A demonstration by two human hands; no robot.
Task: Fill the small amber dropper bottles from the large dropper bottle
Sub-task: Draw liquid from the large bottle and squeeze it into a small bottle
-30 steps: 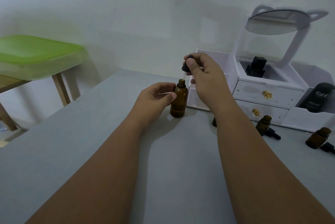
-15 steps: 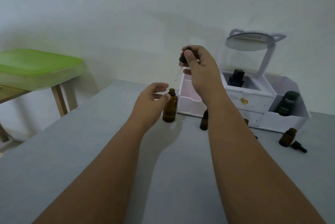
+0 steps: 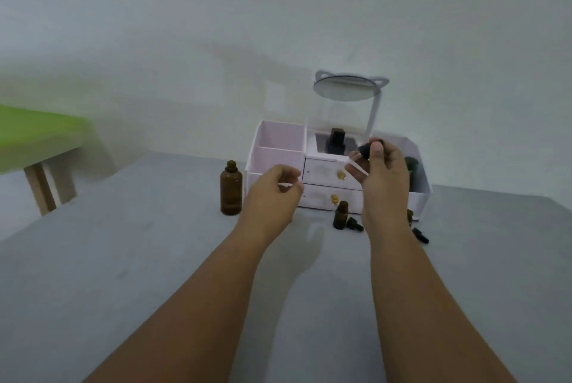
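Note:
The large amber bottle [image 3: 231,189] stands uncapped on the grey table [image 3: 154,258], left of both hands. My right hand [image 3: 383,178] pinches its dropper [image 3: 364,151] by the black bulb, with the glass pipette pointing down and left. My left hand [image 3: 272,196] hovers loosely curled and holds nothing, apart from the large bottle. A small amber bottle [image 3: 340,215] stands open between my wrists, its black dropper cap [image 3: 354,224] lying beside it. A second small bottle [image 3: 410,217] peeks out behind my right wrist, with a loose cap [image 3: 421,235] near it.
A white organiser [image 3: 278,147] with two drawers stands at the back of the table. It carries a round mirror [image 3: 346,90], a black bottle [image 3: 335,141] and a dark tube [image 3: 413,170]. A green-topped wooden table [image 3: 40,135] is at the far left.
My left hand has let go of the large bottle and moved right. My right hand has carried the dropper right, away from the large bottle's mouth. The view has shifted right.

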